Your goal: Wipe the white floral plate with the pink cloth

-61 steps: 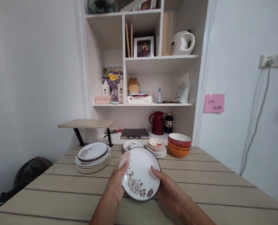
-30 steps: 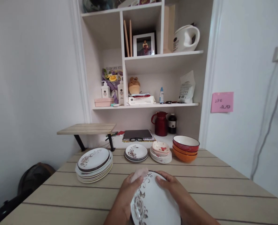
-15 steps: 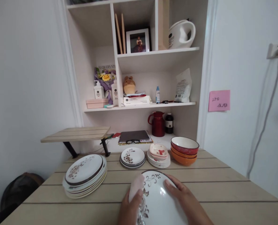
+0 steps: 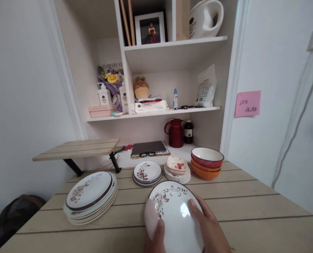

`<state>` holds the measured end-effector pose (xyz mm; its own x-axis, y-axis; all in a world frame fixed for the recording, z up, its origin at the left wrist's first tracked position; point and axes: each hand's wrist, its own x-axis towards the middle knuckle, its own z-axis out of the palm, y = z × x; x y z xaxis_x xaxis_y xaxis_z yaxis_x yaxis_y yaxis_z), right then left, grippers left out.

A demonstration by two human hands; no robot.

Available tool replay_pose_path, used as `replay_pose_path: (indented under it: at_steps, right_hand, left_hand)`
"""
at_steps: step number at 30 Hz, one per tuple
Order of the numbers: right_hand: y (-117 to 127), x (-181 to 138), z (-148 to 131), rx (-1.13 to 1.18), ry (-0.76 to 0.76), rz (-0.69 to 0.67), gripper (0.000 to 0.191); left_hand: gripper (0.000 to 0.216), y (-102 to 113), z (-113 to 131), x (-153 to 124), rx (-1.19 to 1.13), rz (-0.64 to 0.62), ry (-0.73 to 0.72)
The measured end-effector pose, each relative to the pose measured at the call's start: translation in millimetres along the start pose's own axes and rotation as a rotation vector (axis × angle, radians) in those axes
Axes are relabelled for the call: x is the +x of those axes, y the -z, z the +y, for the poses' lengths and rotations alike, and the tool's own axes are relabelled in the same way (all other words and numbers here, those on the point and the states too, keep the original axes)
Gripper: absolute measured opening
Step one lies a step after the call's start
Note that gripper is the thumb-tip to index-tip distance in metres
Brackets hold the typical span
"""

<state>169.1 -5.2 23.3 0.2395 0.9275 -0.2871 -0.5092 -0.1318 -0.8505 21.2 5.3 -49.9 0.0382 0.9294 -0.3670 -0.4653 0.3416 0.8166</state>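
A white plate (image 4: 181, 214) with a dark rim and a brown floral pattern is held above the near part of the table. My right hand (image 4: 210, 223) grips its right edge, thumb on the face and fingers behind. At the left edge, my left hand (image 4: 156, 239) pinches a pale pink cloth (image 4: 150, 216) folded over the rim, with the thumb in front; its other fingers are hidden. Beyond the plate stand a stack of small plates (image 4: 147, 171) with the same pattern and small square dishes (image 4: 176, 164) on white saucers (image 4: 177, 177).
A stack of large plates (image 4: 90, 191) stands on the left of the wooden table (image 4: 127, 211). Nested bowls (image 4: 207, 163) are at the back right. Behind them are a red thermos jug (image 4: 175, 133), a dark bottle (image 4: 188, 132) and a laptop (image 4: 149, 148). A raised wooden shelf (image 4: 77, 148) overhangs the back left.
The plate has turned clockwise, its flowers shifting from the left side toward the upper left. The pink cloth now lies lower along the rim. The view has tilted downward slightly.
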Motion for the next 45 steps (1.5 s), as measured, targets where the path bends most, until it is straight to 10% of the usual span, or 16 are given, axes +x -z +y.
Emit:
replay_pose_path:
  at_steps: [18,25,38,45]
  right_hand:
    - [6,-13,-18,0.011,-0.398,-0.439,0.068]
    - [1,-17,-10,-0.032,-0.383,-0.321,0.072]
    - [-2,-25,-17,-0.205,-0.333,-0.273,0.066]
    - [-9,-34,-15,-0.187,-0.240,-0.212,0.069]
  left_hand:
    - [0.079,2,68,-44,0.093,-0.207,-0.063]
    - [0.094,-4,79,-50,0.164,-0.118,-0.247]
    - [0.045,-6,89,-63,0.746,-0.054,-0.358]
    - [0.048,-8,76,-51,0.405,-0.088,-0.207]
